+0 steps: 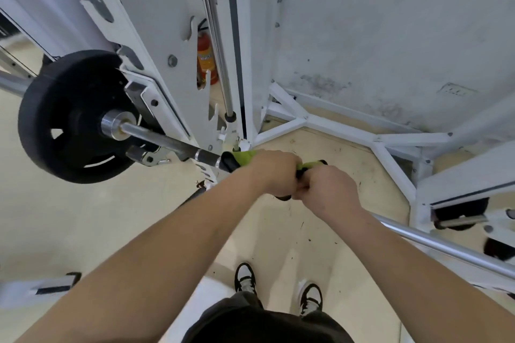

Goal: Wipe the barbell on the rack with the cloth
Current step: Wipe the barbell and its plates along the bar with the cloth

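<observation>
A steel barbell (434, 241) runs from a black weight plate (60, 117) at the left, across the white rack, to the lower right. A yellow-green cloth (242, 158) is wrapped round the bar's black padded section at the centre. My left hand (274, 172) grips the cloth and the bar from above. Right beside it, touching it, my right hand (330, 192) is curled round the bar, with a bit of cloth showing above its knuckles. The bar under both hands is hidden.
White rack uprights (156, 36) and a chrome guide rod (217, 44) rise close ahead. White base struts (342, 125) cross the beige floor at the right. A red fire extinguisher (206, 61) stands behind the rack. A grubby white wall fills the right. My shoes (245, 278) are below.
</observation>
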Action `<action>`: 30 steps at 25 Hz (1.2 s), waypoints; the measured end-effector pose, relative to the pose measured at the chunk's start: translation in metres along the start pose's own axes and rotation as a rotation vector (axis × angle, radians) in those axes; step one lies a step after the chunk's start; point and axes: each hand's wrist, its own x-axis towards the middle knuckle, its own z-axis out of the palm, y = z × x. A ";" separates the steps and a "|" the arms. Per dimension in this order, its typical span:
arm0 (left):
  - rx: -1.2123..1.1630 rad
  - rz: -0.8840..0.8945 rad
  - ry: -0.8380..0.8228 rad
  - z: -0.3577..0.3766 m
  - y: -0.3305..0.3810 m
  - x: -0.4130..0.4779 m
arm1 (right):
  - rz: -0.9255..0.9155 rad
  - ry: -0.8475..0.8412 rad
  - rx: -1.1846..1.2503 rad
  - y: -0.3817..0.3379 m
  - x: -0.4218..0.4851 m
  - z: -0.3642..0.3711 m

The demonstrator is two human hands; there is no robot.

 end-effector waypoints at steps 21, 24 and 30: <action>-0.001 -0.212 0.341 0.014 -0.033 -0.026 | 0.172 0.116 0.339 0.029 -0.019 -0.014; -0.153 0.081 0.294 0.036 0.030 -0.019 | 0.274 0.139 0.390 0.042 -0.020 -0.013; -0.055 -0.096 0.454 0.030 -0.035 -0.029 | 0.237 0.181 0.398 0.047 -0.035 -0.013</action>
